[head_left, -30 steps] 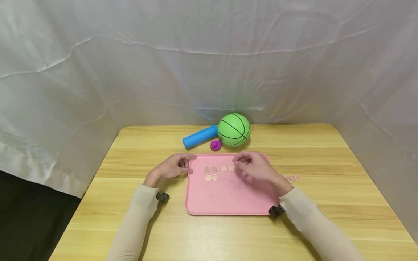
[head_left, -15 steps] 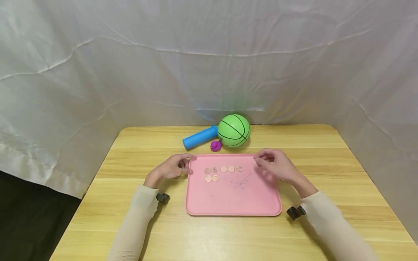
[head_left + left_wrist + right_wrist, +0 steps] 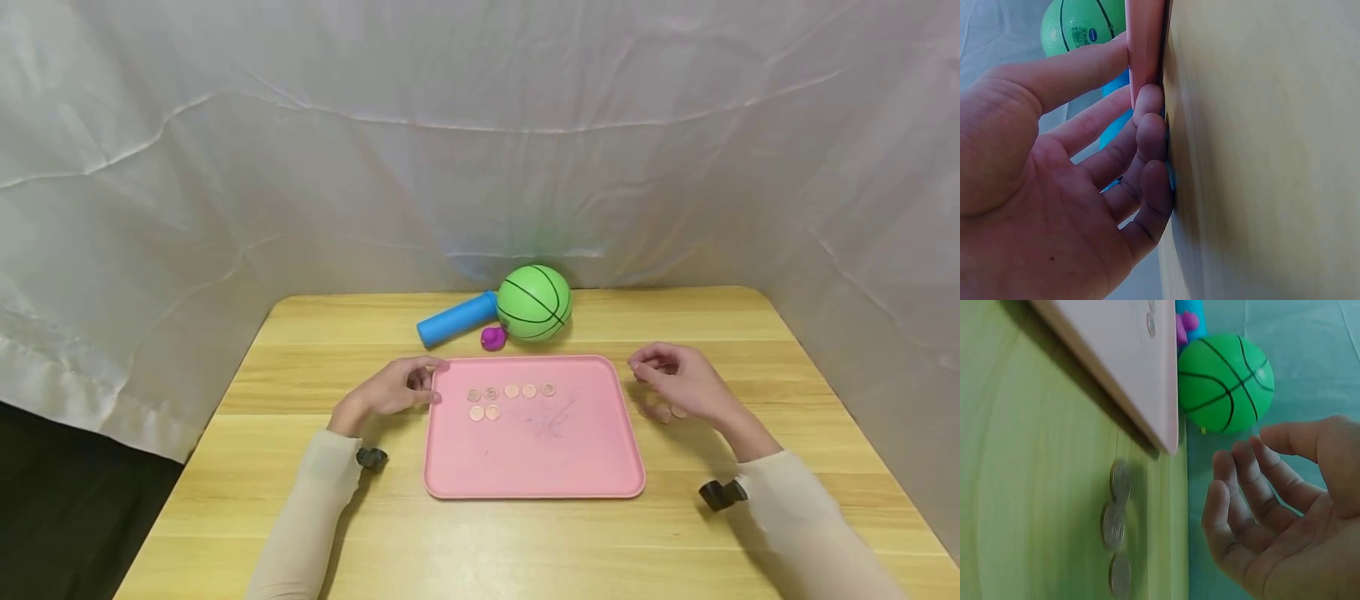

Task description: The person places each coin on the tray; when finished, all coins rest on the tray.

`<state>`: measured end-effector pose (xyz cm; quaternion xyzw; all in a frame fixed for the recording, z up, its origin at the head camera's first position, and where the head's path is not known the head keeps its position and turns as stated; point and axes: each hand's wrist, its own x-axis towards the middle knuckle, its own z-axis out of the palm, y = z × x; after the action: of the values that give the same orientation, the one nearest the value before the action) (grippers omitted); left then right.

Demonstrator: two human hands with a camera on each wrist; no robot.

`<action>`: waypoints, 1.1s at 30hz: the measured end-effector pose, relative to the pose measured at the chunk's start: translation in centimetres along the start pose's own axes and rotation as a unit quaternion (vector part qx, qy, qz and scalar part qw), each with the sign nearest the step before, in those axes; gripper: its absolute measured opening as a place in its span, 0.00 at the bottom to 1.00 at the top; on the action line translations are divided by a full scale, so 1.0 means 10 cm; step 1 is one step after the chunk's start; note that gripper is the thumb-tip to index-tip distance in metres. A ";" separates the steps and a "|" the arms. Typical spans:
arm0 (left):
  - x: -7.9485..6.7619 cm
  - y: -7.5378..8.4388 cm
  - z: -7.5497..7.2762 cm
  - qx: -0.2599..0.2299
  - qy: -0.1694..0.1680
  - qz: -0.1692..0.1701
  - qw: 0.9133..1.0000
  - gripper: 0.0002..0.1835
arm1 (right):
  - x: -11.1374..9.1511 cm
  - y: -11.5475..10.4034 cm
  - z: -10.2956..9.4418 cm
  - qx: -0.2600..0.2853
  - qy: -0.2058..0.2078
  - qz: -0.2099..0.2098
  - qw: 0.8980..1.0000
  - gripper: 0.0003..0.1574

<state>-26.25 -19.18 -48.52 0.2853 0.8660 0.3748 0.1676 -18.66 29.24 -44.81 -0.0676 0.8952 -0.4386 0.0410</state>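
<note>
A pink tray [image 3: 534, 467] lies on the wooden table, with several copper-coloured coins [image 3: 529, 391] in two rows on its upper left part. My left hand [image 3: 393, 386] grips the tray's left rim; in the left wrist view the thumb and curled fingertips [image 3: 1155, 181] meet its edge. Just right of the tray, my right hand [image 3: 686, 383] hovers with loosely bent fingers and nothing between them. Below it, three coins [image 3: 1113, 526] lie in a row on the table, plain in the right wrist view but mostly hidden by the hand in the head view.
Behind the tray are a green ball [image 3: 534, 303] with black lines, a blue cylinder [image 3: 457, 320] and a small purple rubber duck [image 3: 492, 338]. A pale curtain [image 3: 480, 167] hangs around the back and sides of the table [image 3: 300, 333].
My right hand has moved right, from over the tray to above the loose coins beside it. One more coin shows at the right end of the upper row. The left hand stays put.
</note>
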 end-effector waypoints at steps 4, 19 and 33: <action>0.00 0.00 0.00 -0.001 0.002 -0.003 1.000 0.31 | -0.05 0.09 -0.08 -0.020 0.008 0.001 1.000 0.19; 0.00 0.02 0.00 -0.004 -0.001 -0.006 1.000 0.31 | -0.17 0.42 -0.19 -0.067 0.012 0.008 0.998 0.17; -0.01 0.00 0.00 -0.002 0.002 -0.006 1.000 0.31 | -0.27 0.69 -0.22 -0.117 -0.010 0.020 0.993 0.18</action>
<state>-26.16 -19.20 -48.54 0.2789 0.8674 0.3758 0.1692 -16.83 35.55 -48.86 -0.0588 0.9410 -0.3293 0.0508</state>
